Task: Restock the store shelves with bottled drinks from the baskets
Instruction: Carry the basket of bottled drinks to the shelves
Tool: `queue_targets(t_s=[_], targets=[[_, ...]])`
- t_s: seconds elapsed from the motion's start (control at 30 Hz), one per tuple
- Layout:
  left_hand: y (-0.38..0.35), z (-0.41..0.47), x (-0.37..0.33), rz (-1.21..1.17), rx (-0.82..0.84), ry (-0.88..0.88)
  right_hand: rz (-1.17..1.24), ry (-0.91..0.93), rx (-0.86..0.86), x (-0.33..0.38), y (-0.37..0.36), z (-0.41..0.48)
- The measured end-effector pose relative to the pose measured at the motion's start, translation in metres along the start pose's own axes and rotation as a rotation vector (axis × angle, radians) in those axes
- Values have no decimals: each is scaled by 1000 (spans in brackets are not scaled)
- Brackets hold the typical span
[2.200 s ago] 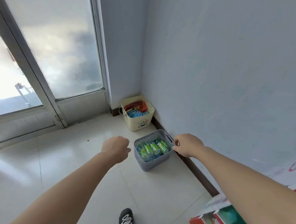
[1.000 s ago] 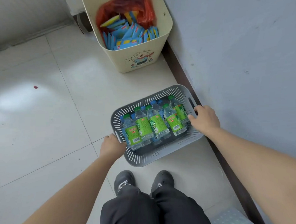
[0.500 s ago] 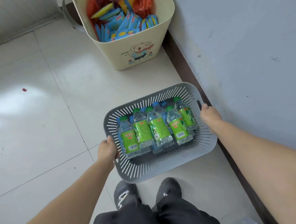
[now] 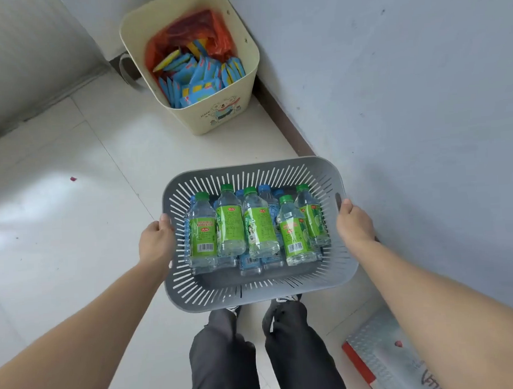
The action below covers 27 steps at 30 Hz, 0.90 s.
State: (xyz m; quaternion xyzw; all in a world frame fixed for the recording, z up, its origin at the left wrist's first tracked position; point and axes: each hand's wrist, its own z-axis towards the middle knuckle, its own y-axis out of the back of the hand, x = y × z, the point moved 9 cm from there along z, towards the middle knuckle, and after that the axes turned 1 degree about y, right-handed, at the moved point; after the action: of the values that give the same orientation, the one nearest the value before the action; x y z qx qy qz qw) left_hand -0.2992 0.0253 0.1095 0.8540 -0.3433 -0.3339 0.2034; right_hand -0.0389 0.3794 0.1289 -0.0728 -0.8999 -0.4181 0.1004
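Note:
A grey slotted plastic basket point(image 4: 254, 292) is held in the air above my feet, close to my body. Inside lie several clear bottles with green labels and green caps point(image 4: 230, 225), on top of several blue-labelled ones point(image 4: 248, 261). My left hand point(image 4: 157, 244) grips the basket's left rim, thumb on top. My right hand point(image 4: 353, 223) grips the right rim at the handle slot. No shelves are in view.
A cream bin point(image 4: 215, 116) holding blue and yellow packets and a red bag stands in the corner ahead. A grey wall point(image 4: 407, 97) with a brown skirting runs along the right. A red-edged box point(image 4: 379, 354) lies on the floor at the lower right.
I reached the basket, took its two sides in my hands and lifted it off the floor. It now sits higher and nearer to me than half a second ago.

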Motion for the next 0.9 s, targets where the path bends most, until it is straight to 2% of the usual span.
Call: queue_targets(t_s=[0.43, 0.7, 0.9], targets=[[104, -151, -127, 108, 86, -420, 252, 6, -349, -41, 146, -202], [144, -242, -124, 97, 195, -529, 341, -47, -450, -108, 181, -335], [160, -311, -91, 119, 339, -584, 362, -178, -481, -178, 174, -442]])
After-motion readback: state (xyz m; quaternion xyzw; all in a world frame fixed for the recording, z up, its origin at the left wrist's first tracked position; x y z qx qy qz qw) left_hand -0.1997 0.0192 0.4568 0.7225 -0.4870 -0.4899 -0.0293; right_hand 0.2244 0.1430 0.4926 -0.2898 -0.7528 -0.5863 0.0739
